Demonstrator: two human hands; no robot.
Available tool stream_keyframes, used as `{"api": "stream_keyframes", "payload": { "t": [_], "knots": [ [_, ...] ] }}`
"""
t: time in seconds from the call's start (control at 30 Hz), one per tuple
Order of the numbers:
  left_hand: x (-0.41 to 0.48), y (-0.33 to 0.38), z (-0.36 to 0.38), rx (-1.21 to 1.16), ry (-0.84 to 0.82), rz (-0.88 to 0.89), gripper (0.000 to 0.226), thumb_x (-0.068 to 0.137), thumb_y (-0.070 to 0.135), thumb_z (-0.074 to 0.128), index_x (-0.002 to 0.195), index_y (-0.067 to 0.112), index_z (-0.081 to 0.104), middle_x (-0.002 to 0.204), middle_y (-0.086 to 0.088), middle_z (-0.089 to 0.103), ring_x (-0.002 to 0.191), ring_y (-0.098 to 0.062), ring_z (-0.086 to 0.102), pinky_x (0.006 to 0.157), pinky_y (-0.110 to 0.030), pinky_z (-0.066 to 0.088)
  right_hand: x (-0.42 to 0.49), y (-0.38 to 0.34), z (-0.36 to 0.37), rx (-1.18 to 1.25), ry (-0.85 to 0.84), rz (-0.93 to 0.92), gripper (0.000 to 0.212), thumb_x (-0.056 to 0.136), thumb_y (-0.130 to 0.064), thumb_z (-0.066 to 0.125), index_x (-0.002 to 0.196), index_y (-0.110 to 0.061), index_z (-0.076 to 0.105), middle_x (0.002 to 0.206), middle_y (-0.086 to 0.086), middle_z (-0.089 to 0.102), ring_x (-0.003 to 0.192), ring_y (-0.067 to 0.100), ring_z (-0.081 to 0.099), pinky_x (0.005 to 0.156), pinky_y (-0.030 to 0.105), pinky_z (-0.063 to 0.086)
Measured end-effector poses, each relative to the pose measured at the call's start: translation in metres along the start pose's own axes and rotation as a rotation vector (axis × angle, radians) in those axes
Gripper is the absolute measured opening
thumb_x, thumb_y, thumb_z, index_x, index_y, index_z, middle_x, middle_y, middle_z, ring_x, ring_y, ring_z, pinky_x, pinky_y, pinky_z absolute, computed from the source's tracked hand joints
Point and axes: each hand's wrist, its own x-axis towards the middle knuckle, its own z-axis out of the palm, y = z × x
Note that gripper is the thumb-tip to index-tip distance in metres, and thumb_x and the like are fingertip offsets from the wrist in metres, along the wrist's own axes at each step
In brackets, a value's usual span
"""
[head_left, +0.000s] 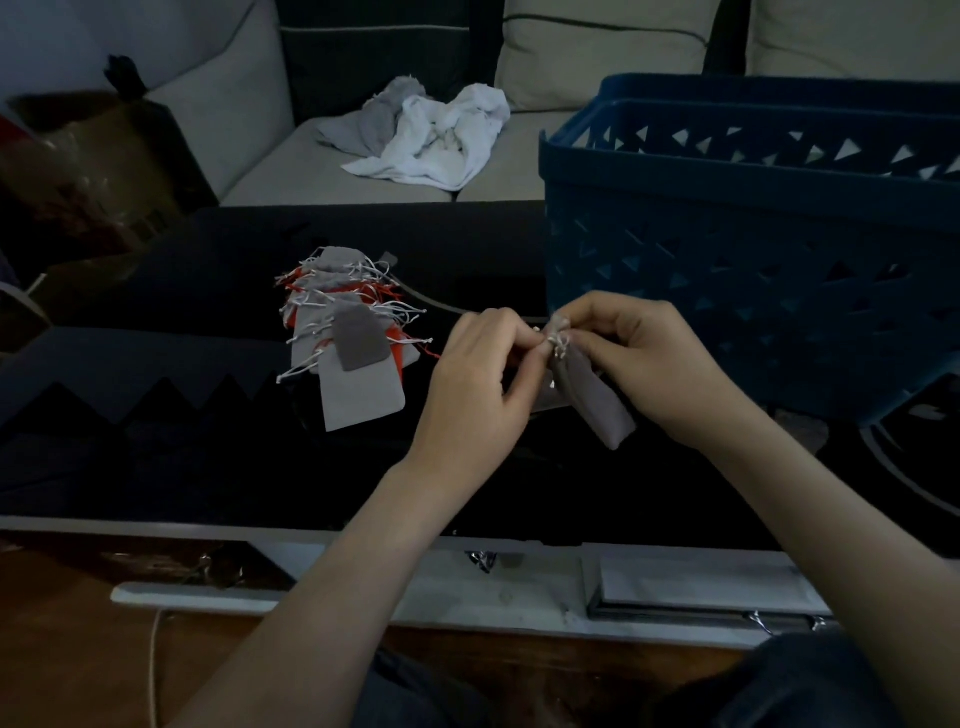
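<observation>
Both hands pinch the drawstring top of a small grey pouch (597, 400): left hand (480, 384), right hand (649, 364), blue basket (727, 249) just behind, pouch pile (348, 332) left.

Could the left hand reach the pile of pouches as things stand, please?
Probably yes: only bare table lies between the left hand and the pile of pouches, though it pinches the grey pouch's drawstring.

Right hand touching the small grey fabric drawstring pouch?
Touching. Head view: the right hand pinches the small grey fabric drawstring pouch at its gathered neck.
</observation>
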Motion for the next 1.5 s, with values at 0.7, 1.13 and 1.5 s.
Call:
{"api": "stream_keyframes", "payload": {
  "t": [0.7,1.13,1.5],
  "knots": [
    [-0.001,0.002,0.000,0.186,-0.036,0.071,0.012,0.089,0.006,0.060,0.078,0.003,0.054,0.077,-0.006,0.052,0.077,-0.013,0.039,0.069,-0.019,0.030,0.000,0.004,-0.002,-0.090,-0.009,-0.004,0.016,0.090,-0.004,0.058,0.084,-0.017,0.067,0.086,0.001,0.070,0.080,0.005,0.064,0.080,0.022,0.051],
    [0.003,0.004,-0.002,0.023,-0.117,-0.057,0.010,0.089,0.008,0.061,0.082,0.008,0.053,0.076,0.011,0.044,0.073,-0.003,0.037,0.069,-0.008,0.034,-0.003,0.007,0.000,-0.092,0.038,-0.075,0.027,0.089,0.000,0.058,0.085,-0.026,0.063,0.086,-0.005,0.068,0.082,0.003,0.064,0.079,0.016,0.050],
    [0.003,-0.006,-0.001,-0.036,-0.159,-0.120,0.011,0.094,0.011,0.054,0.084,0.007,0.053,0.078,0.017,0.043,0.079,0.001,0.042,0.071,-0.007,0.033,-0.003,0.008,0.013,-0.043,0.086,-0.007,0.015,0.091,-0.004,0.057,0.092,-0.016,0.066,0.087,-0.006,0.068,0.080,-0.003,0.064,0.073,0.011,0.049]
  ]
}}
